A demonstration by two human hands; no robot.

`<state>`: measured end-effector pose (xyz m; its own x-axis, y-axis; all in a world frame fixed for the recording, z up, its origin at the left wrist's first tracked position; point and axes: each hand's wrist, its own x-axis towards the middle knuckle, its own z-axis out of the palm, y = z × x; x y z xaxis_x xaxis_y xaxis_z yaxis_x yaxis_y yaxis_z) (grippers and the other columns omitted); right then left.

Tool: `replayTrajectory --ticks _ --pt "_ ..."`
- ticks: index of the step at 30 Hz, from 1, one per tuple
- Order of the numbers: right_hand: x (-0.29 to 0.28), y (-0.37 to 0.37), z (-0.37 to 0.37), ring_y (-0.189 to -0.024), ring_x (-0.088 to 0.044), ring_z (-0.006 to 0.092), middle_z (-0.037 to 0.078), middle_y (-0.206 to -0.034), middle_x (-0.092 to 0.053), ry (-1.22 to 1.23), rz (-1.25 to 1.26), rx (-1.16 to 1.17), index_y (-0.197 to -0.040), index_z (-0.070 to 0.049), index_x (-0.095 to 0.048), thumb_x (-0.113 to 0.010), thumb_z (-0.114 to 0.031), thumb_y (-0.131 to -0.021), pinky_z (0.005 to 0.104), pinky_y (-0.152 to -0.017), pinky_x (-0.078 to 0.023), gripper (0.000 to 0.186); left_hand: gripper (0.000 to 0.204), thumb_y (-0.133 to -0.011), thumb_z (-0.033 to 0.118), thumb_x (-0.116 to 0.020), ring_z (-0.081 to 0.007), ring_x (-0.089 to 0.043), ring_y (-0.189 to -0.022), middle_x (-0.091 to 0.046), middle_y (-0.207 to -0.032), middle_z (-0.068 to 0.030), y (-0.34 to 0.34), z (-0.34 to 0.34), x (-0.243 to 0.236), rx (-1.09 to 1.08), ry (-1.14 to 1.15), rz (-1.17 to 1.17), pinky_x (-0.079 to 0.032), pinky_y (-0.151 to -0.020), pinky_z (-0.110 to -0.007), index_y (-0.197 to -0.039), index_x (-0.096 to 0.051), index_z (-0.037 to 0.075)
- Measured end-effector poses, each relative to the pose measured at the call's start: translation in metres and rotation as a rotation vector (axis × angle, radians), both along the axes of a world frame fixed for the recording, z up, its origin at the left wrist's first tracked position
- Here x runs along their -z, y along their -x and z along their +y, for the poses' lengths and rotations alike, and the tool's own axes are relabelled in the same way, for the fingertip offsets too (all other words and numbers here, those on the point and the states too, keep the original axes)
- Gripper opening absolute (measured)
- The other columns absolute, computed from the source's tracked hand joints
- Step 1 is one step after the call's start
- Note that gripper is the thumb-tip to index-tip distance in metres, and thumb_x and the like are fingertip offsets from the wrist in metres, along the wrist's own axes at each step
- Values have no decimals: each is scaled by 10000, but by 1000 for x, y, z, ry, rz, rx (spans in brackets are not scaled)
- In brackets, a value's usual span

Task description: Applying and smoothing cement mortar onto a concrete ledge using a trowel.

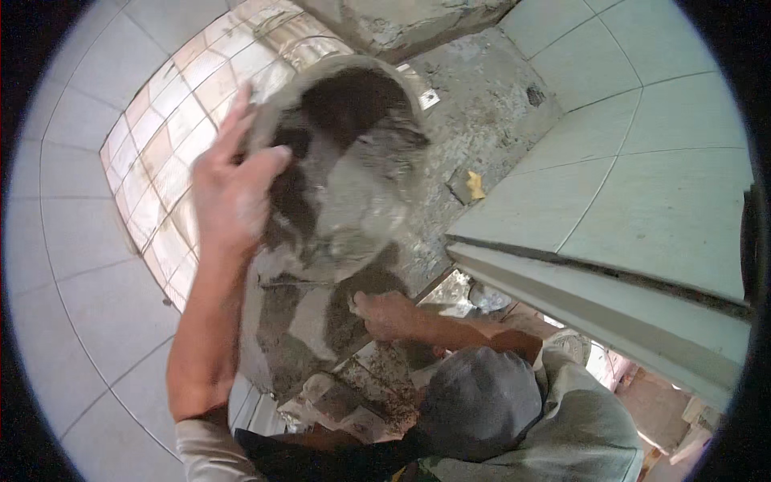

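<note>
My left hand [231, 193] grips the near-left rim of a round, dirty bucket [377, 261], its thumb over the edge and its fingers along the outside. The bucket is tilted with its mouth toward me. Its rim and inside are blurred. Grey wet mortar [353, 193] coats part of the inside, beside a dark hollow. Below the bucket, my right hand [387, 316] is closed low over the wet grey floor patch [281, 353]. A small pale end shows at its fingertips; the thing itself cannot be made out.
Tiled walls [634, 161] rise on both sides. A pale checked surface [165, 161] lies left of the bucket. Rough cement floor [482, 104] stretches behind, with a yellow scrap [475, 186]. Rubble [337, 398] lies near me. A dusty grey rounded cloth shape [482, 402] fills the lower middle.
</note>
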<state>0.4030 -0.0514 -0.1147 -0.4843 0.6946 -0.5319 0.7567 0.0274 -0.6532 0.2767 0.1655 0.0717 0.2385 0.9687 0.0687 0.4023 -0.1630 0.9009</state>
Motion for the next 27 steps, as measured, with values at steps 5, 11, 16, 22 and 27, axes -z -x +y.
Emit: replayTrajectory --ticks 5,11,16,22,27 --pt "-16 -24 -1 -739 -634 395 203 -742 -615 59 75 174 -1023 63 -408 -564 -169 -776 487 -608 -506 373 744 -665 116 -639 -160 -622 -823 -458 -1337 -272 -128 24 45 44 290 -577 -495 -664 -231 -1336 -392 -90" --pt "1 -49 -23 -856 -611 398 241 -976 -596 161 -51 251 -1128 -15 -493 -553 -241 -794 493 -708 -511 408 685 -700 84 -617 -245 -390 -1303 -348 -1414 -283 -275 40 103 45 256 -723 -344 -1020 -279 -1297 -386 -161" --pt "36 -63 -70 -880 -601 314 198 -1002 -536 -132 -45 263 -1155 -5 -455 -540 -317 -812 434 -667 -513 471 648 -784 134 -625 -301 -460 -1243 -385 -1413 -229 -327 41 159 74 399 -662 -353 -1019 -315 -1365 -389 -28" --pt "-6 -77 -41 -892 -588 364 217 -999 -531 9 -87 214 -1103 -3 -470 -565 -288 -801 447 -709 -515 426 508 -839 240 -577 -361 -380 -1292 -295 -1442 -259 -341 38 143 396 0 -76 -310 -1070 -356 -1268 -503 -21" --pt "-21 -56 0 -817 -610 420 260 -883 -605 383 -238 376 -1049 -6 -443 -601 -249 -783 519 -714 -488 393 370 -829 277 -553 -441 -419 -1208 -434 -1336 -254 -256 62 181 377 -272 113 -331 -1052 -444 -1141 -638 96"
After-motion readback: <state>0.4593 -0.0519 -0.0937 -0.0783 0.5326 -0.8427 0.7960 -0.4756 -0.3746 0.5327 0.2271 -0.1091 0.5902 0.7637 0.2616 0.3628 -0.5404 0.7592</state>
